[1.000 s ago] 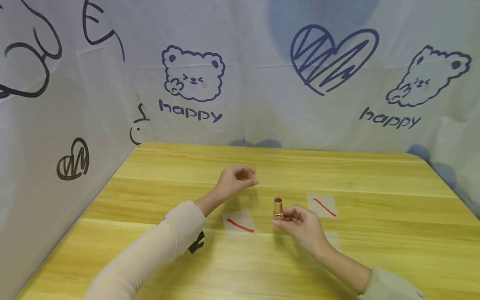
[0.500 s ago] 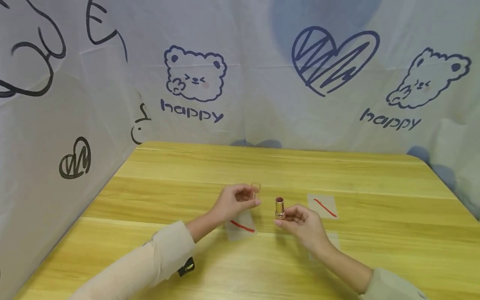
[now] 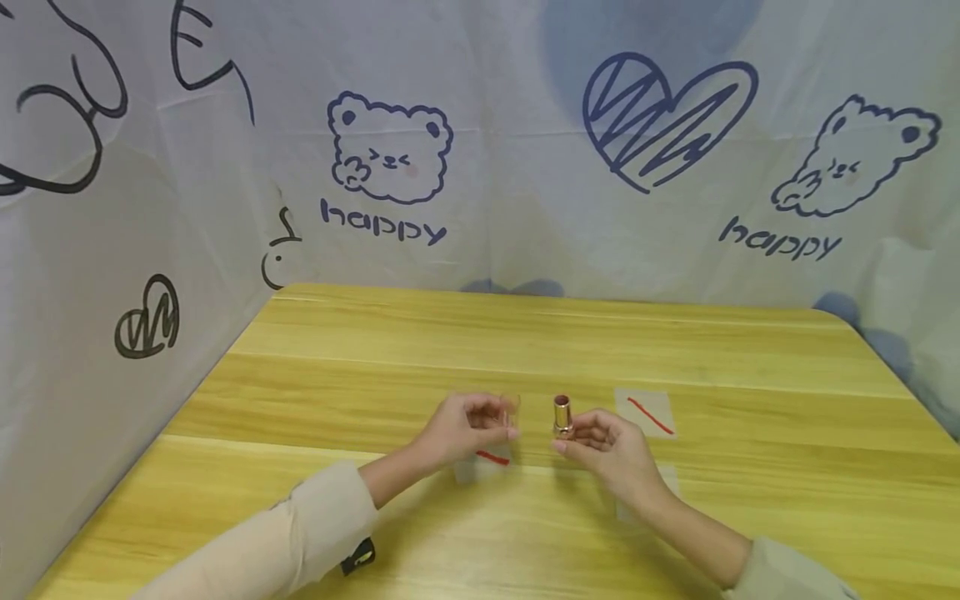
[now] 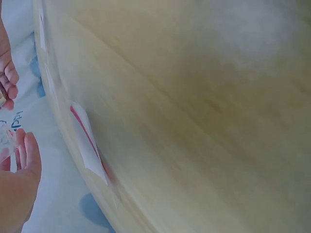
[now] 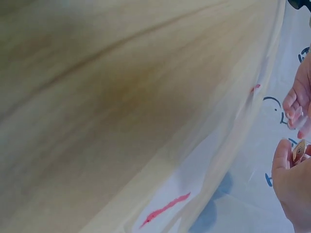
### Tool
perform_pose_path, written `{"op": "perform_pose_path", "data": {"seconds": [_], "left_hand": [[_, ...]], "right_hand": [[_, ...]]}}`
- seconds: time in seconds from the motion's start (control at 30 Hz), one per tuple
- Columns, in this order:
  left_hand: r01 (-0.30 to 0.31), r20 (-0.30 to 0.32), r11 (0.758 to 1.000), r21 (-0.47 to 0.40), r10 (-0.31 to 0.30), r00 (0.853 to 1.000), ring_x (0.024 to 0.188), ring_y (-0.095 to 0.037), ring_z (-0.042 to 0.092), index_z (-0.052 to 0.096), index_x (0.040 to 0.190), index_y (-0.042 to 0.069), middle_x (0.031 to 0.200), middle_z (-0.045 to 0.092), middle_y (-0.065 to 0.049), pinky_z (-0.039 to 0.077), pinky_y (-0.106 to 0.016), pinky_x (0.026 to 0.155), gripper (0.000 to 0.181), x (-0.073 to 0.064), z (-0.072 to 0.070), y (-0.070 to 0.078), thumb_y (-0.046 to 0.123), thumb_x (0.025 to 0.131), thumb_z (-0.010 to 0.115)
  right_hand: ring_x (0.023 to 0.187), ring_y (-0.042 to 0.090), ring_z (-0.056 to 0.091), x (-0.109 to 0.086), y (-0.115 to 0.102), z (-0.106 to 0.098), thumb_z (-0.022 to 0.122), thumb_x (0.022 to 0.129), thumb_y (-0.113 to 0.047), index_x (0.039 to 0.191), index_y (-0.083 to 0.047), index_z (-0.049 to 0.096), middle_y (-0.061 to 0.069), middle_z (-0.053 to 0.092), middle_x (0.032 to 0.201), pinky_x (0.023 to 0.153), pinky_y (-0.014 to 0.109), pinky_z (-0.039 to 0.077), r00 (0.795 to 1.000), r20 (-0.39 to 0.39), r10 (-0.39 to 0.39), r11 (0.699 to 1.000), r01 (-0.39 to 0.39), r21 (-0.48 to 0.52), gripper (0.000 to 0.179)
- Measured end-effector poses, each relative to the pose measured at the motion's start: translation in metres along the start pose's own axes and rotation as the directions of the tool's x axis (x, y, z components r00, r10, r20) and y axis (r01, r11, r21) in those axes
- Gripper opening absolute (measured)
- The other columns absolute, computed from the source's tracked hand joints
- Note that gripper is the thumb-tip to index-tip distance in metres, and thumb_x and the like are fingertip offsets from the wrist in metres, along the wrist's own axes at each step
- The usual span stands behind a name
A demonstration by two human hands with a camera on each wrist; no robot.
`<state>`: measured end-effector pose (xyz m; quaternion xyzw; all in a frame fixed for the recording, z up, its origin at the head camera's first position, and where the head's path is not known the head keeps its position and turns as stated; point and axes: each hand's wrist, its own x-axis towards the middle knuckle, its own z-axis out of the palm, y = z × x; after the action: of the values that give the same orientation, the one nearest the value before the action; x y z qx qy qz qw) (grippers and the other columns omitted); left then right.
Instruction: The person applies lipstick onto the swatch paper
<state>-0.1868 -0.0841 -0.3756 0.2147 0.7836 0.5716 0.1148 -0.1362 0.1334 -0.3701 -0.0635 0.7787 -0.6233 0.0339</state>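
Observation:
Between the thumb and fingers of my right hand stands an upright gold lipstick, its dark red tip uncovered. In the right wrist view only the gold base of the lipstick shows. To its left, my left hand pinches a clear lipstick cap, partly covered by the fingers. The left wrist view shows this see-through cap at the frame's edge. A small gap separates cap and lipstick, both held above the wooden table.
Beneath the left hand lies a paper piece with a red stroke, partly hidden. Another red-marked paper lies beyond the right hand. A third pale piece sits partly behind the right wrist. A black item shows under the left sleeve.
My left hand has come toward me over the table with the clear cap, down to about the lipstick's height in the head view. The right hand has shifted only slightly rightward.

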Motion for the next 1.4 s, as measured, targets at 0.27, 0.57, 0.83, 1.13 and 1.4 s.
{"op": "perform_pose_path", "data": {"seconds": [0.27,0.57,0.83,1.13,1.4], "left_hand": [[0.001,0.036,1.0,-0.004,-0.001,0.999,0.075,-0.006,0.059,0.061,0.106,-0.008,0.093,0.064,-0.018,0.054,-0.017,0.068,0.033,-0.006,0.002,0.0,0.006,0.078,0.073],[-0.025,0.053,0.999,0.03,0.023,0.998,0.075,-0.007,0.061,0.062,0.1,-0.008,0.092,0.065,-0.019,0.055,-0.017,0.07,0.03,-0.012,0.002,0.002,0.006,0.077,0.074],[-0.068,0.079,0.99,0.121,0.059,0.995,0.078,-0.008,0.06,0.065,0.103,-0.002,0.094,0.067,-0.014,0.054,-0.018,0.072,0.029,-0.016,0.0,0.0,0.012,0.08,0.073],[-0.086,0.077,0.984,0.155,0.075,0.994,0.078,-0.005,0.059,0.066,0.103,-0.001,0.091,0.066,-0.012,0.054,-0.02,0.073,0.029,-0.02,-0.004,0.0,0.013,0.079,0.073],[-0.112,0.113,0.984,0.14,0.096,0.989,0.076,-0.003,0.059,0.065,0.106,-0.004,0.091,0.066,-0.013,0.053,-0.015,0.072,0.033,-0.022,-0.004,-0.002,0.013,0.079,0.073]], "right_hand": [[0.075,0.002,0.06,0.001,-0.003,-0.006,0.07,0.078,-0.001,0.1,0.013,0.058,0.018,0.066,0.091,0.069,0.016,0.054,0.994,0.048,-0.093,0.995,0.095,-0.042,0.029],[0.074,-0.001,0.061,-0.002,-0.005,-0.012,0.07,0.08,-0.005,0.099,0.009,0.064,0.019,0.069,0.089,0.068,0.018,0.055,0.97,0.183,-0.162,0.963,0.196,-0.185,0.024],[0.076,0.001,0.061,-0.004,-0.005,-0.016,0.069,0.082,-0.011,0.101,0.005,0.065,0.009,0.07,0.089,0.071,0.017,0.053,0.946,0.231,-0.229,0.895,0.298,-0.331,0.025],[0.075,0.0,0.057,-0.004,-0.009,-0.025,0.068,0.083,-0.014,0.103,0.006,0.065,0.009,0.068,0.092,0.067,0.018,0.054,0.922,0.294,-0.253,0.863,0.352,-0.362,0.028],[0.073,-0.003,0.053,-0.003,-0.015,-0.029,0.066,0.086,-0.017,0.107,0.005,0.066,0.004,0.068,0.089,0.064,0.019,0.053,0.904,0.351,-0.243,0.847,0.374,-0.378,0.031]]}}
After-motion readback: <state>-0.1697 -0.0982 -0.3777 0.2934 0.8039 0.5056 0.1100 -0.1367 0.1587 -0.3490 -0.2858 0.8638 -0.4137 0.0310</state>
